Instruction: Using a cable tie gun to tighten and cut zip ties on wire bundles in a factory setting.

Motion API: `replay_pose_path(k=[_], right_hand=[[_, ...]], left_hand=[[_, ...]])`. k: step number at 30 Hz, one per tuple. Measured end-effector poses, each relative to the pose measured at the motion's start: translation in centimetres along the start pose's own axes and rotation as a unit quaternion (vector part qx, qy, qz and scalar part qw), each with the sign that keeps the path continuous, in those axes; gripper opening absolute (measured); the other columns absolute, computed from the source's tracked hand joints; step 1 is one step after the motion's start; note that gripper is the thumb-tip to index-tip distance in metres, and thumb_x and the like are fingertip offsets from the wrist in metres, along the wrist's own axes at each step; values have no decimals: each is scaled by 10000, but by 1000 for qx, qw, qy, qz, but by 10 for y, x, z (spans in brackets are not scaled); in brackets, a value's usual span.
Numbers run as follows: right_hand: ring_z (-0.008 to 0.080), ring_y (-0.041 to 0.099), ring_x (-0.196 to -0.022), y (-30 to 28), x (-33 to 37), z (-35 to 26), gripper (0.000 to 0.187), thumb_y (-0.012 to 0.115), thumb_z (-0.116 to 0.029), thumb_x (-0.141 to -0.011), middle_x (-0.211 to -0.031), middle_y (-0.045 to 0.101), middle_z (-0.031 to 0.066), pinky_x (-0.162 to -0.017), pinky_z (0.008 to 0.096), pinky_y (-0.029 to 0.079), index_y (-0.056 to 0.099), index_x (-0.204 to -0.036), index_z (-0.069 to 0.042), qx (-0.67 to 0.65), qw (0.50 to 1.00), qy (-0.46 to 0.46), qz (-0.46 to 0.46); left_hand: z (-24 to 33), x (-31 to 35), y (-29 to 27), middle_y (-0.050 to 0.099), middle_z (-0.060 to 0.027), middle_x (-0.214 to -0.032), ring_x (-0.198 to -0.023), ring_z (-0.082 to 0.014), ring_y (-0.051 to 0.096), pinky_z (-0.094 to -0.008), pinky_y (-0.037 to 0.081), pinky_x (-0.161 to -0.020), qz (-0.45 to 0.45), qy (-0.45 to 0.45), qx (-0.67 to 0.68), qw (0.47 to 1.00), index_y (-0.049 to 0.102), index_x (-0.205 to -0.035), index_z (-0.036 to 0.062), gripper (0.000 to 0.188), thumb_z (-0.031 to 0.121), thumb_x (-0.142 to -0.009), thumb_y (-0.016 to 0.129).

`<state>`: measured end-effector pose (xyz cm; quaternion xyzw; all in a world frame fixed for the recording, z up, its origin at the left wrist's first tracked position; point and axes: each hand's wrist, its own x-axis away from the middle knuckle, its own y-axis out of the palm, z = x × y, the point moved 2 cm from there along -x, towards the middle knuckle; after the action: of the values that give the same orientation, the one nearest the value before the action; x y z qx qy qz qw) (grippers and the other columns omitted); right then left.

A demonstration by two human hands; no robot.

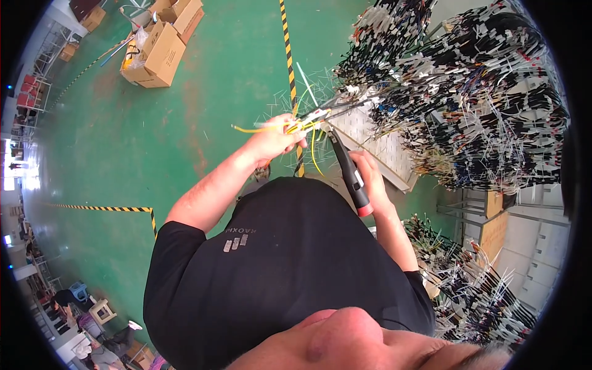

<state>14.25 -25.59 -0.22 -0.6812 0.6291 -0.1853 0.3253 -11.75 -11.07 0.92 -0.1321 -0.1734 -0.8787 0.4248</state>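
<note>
My left hand (274, 140) is closed around a wire harness (299, 126) with yellow wires and white connectors. One yellow wire (315, 151) hangs loose from it, and black wires run off toward the right. A long white cable tie tail (306, 83) sticks up by the bundle. In my right hand (372, 176) is a long black handheld tool (347, 166) with a red end, resembling a cable tie gun. Its tip meets or nearly meets the harness; the exact contact is too small to make out.
Large heaps of wire harnesses (481, 92) fill the right side, beside a pale slotted board (394, 151). More harnesses (475, 290) lie lower right. White tie offcuts litter the green floor (216, 105) near my hands. Cardboard boxes (161, 54) stand far left. People sit at lower left.
</note>
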Motion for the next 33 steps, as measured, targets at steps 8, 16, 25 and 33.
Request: replay_pose_path(k=[8, 16, 25, 33], right_hand=[[347, 653, -1080, -18, -11, -13, 416, 777, -63, -839, -1174, 667, 147, -971, 408, 520, 640, -1230, -22, -17, 992, -48, 119], [238, 676, -1181, -28, -4, -4, 408, 760, -133, -934, -1212, 714, 100, -1069, 388, 488, 637, -1310, -32, -274, 956, 46, 91], [256, 639, -1209, -31, 2, -16, 483, 774, -196, -913, -1190, 677, 99, -1091, 416, 464, 598, -1322, -8, -402, 907, 101, 75], [241, 671, -1192, -36, 10, -9, 426, 733, -74, -922, -1224, 721, 115, -1083, 417, 488, 639, -1333, -11, -369, 922, 81, 83]], left_hand=[[-3, -7, 8, 638, -20, -972, -798, -56, 573, -219, 476, -681, -76, 0, 41, 996, 520, -1278, 86, 373, 249, -1021, 736], [-13, -7, -7, 620, -76, -1200, -1110, -204, 704, -451, 595, -1017, -394, -42, 273, 877, 515, -1421, -55, 496, 153, -1015, 709], [-35, -13, 7, 677, -151, -1066, -508, -62, 526, -210, 390, -428, -433, -72, 294, 849, 423, -1546, 8, 673, 236, -1000, 745], [-46, -18, 16, 569, -1, -649, -469, -37, 412, -215, 298, -413, -183, -137, 41, 973, 716, -1120, -9, 281, 262, -1062, 671]])
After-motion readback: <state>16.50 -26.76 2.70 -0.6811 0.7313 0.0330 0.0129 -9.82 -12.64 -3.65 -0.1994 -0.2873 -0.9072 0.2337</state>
